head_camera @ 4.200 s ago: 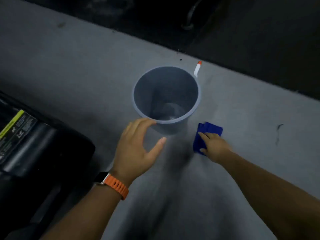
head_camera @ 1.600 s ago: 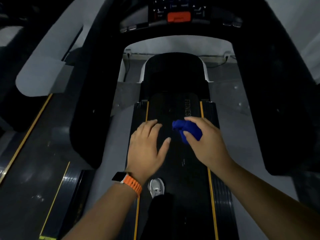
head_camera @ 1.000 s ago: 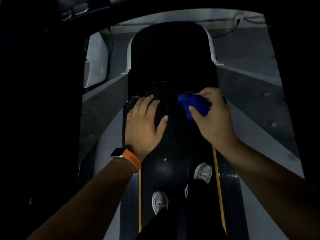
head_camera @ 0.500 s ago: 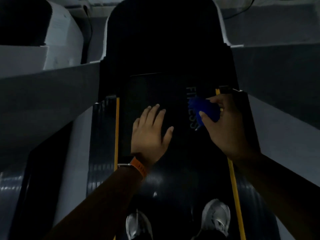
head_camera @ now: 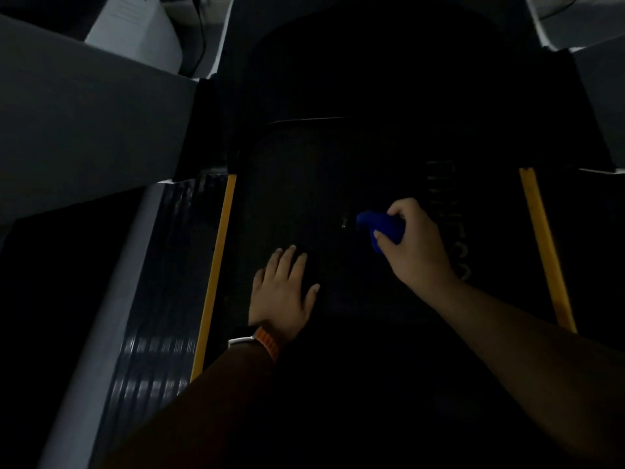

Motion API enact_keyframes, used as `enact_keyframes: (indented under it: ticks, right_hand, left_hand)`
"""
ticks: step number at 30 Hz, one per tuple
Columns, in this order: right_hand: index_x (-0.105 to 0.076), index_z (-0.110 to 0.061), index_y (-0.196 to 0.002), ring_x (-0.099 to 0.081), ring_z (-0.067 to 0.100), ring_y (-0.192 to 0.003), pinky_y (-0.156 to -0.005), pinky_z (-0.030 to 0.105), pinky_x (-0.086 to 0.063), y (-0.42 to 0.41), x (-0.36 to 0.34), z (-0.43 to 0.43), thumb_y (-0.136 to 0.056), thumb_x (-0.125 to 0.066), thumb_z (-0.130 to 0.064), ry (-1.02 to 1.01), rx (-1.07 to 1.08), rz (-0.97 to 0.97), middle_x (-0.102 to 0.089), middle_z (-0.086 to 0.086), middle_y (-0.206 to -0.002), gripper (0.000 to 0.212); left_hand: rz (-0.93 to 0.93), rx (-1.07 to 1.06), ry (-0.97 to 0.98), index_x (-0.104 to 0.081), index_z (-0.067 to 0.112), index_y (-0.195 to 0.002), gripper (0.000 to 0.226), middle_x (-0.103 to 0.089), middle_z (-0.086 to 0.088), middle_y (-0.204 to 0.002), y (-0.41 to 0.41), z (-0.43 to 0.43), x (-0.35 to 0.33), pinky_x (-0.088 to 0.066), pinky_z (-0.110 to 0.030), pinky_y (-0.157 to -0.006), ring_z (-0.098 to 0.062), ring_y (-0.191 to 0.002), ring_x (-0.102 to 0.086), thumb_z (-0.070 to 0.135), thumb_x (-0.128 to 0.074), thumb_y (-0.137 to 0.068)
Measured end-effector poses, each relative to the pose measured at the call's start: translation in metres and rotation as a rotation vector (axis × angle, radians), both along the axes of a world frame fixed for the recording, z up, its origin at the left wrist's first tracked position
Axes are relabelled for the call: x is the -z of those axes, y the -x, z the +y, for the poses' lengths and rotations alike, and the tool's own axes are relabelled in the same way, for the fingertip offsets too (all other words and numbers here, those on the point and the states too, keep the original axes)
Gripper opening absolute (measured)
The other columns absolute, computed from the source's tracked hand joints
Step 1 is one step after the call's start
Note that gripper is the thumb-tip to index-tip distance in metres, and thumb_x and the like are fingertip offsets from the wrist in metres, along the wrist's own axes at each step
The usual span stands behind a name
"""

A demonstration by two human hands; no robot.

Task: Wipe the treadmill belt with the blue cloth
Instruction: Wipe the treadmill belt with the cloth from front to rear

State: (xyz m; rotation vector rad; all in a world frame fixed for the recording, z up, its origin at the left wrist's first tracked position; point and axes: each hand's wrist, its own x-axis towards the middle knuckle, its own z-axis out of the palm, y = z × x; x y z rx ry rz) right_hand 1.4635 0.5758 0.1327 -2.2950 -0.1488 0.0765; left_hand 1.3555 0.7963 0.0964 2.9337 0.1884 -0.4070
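Holding a small, bunched, deep-blue fabric cloth [head_camera: 382,228] in the right hand [head_camera: 417,247], fingers and thumb curled tight round it, right of middle over the wide black rubber treadmill belt [head_camera: 314,184]; cannot tell in this dim light whether touching the surface or hanging just above. Resting the left hand [head_camera: 282,294] flat on the belt, nearer and to the left of the cloth, fingers straight and slightly spread, thumb out to the right. Probably at the very start of the wipe, with nearly all of the surface yet to cover. Could go wrong in several ways: wiping with so tight a wad and leaving only a narrow cleaned streak; leaning hard on the flat left hand, nudging the loose belt along and losing balance; sweeping near-left and bumping the cloth into those spread fingers; overlooking dirt altogether in such poor light; pushing too far and snagging the fabric at the dark motor hood [head_camera: 372,62]. Counted: two hands; one cloth; one belt; two narrow yellow edge stripes, left [head_camera: 216,265] and right [head_camera: 544,245]; one ribbed black side rail [head_camera: 162,299] visible on the left; one orange-strapped wristwatch [head_camera: 267,341] at the left wrist; one run of pale lettering [head_camera: 443,184] on the belt's right side, partly hidden behind the right hand.
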Motion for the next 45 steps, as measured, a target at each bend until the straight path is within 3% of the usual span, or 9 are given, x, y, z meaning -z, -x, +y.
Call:
enact_keyframes:
  ticks: [6,11,17,22,26,31,35,39,45]
  right_hand:
    - [-0.052,-0.018,-0.114,-0.052,0.022,-0.102,-0.079,0.029,-0.042,-0.041,0.041,0.014,-0.086,-0.073,-0.026,0.136,0.061,-0.06,-0.051,0.007,-0.116,0.036]
    - [-0.056,-0.018,-0.122,-0.048,0.031,-0.102,-0.079,0.039,-0.05,-0.044,0.065,0.009,-0.092,-0.059,-0.037,0.546,-0.335,-0.258,-0.048,0.01,-0.12,0.036]
    - [-0.05,-0.016,-0.121,-0.056,0.031,-0.094,-0.071,0.037,-0.047,-0.06,0.061,0.064,-0.09,-0.061,-0.023,0.539,0.038,-0.066,-0.048,0.014,-0.118,0.034]
    - [-0.048,-0.02,-0.121,-0.055,0.027,-0.098,-0.075,0.037,-0.05,-0.043,0.059,0.087,-0.09,-0.059,-0.026,0.597,-0.515,-0.212,-0.048,0.009,-0.118,0.033]
    - [-0.053,-0.012,-0.11,-0.055,0.03,-0.095,-0.074,0.039,-0.048,-0.064,0.062,0.046,-0.088,-0.062,-0.02,0.528,0.046,-0.07,-0.051,0.013,-0.111,0.026]
    - [-0.061,-0.009,-0.105,-0.056,0.032,-0.089,-0.074,0.043,-0.049,-0.067,0.065,0.043,-0.092,-0.061,-0.026,0.493,-0.468,-0.267,-0.057,0.012,-0.102,0.021]
    - [-0.058,-0.008,-0.1,-0.052,0.032,-0.086,-0.071,0.039,-0.045,-0.076,0.061,0.035,-0.097,-0.054,-0.028,0.59,-0.114,-0.191,-0.056,0.016,-0.098,0.021]
    - [-0.058,-0.013,-0.108,-0.055,0.029,-0.088,-0.07,0.039,-0.052,-0.027,0.07,0.09,-0.078,-0.075,-0.019,0.617,-0.64,-0.287,-0.054,0.013,-0.108,0.035]
    - [-0.059,-0.008,-0.104,-0.052,0.031,-0.086,-0.07,0.041,-0.047,-0.06,0.074,0.052,-0.088,-0.063,-0.021,0.576,-0.256,-0.299,-0.052,0.014,-0.102,0.021]
  left_hand:
    - [-0.048,0.047,0.016,-0.025,0.032,-0.16,0.065,-0.018,0.001,-0.17,-0.025,-0.005,0.04,-0.02,-0.054,-0.122,-0.023,-0.156,-0.014,0.063,-0.033,-0.102]
    - [-0.107,0.051,-0.052,-0.029,0.035,-0.154,0.064,-0.032,0.0,-0.164,-0.026,-0.003,0.06,-0.031,-0.059,-0.116,-0.025,-0.151,-0.03,0.067,-0.031,-0.099]
    - [-0.179,0.027,-0.057,-0.041,0.033,-0.15,0.062,-0.041,-0.002,-0.16,-0.026,-0.004,0.066,-0.033,-0.058,-0.113,-0.025,-0.147,-0.035,0.066,-0.038,-0.096]
    - [-0.178,0.037,-0.032,-0.041,0.034,-0.15,0.062,-0.039,-0.001,-0.161,-0.024,0.0,0.07,-0.028,-0.057,-0.115,-0.024,-0.15,-0.031,0.065,-0.037,-0.097]
    - [-0.175,0.009,-0.033,-0.038,0.036,-0.152,0.063,-0.037,0.001,-0.162,-0.026,-0.001,0.069,-0.025,-0.054,-0.116,-0.023,-0.15,-0.029,0.066,-0.039,-0.096]
    - [-0.248,0.031,-0.023,-0.04,0.035,-0.151,0.063,-0.037,0.001,-0.161,-0.021,0.0,0.073,-0.018,-0.049,-0.116,-0.022,-0.149,-0.03,0.065,-0.041,-0.096]
    - [-0.224,0.022,-0.025,-0.041,0.035,-0.151,0.063,-0.034,0.001,-0.162,-0.024,0.0,0.074,-0.022,-0.052,-0.118,-0.022,-0.151,-0.028,0.065,-0.043,-0.096]
    - [-0.294,0.027,-0.01,-0.053,0.03,-0.145,0.058,-0.043,-0.001,-0.159,-0.02,-0.002,0.074,-0.023,-0.054,-0.116,-0.026,-0.149,-0.037,0.062,-0.046,-0.096]
    - [-0.231,0.014,-0.035,-0.045,0.034,-0.15,0.061,-0.038,0.002,-0.162,-0.022,-0.002,0.071,-0.02,-0.052,-0.116,-0.024,-0.15,-0.031,0.063,-0.045,-0.096]
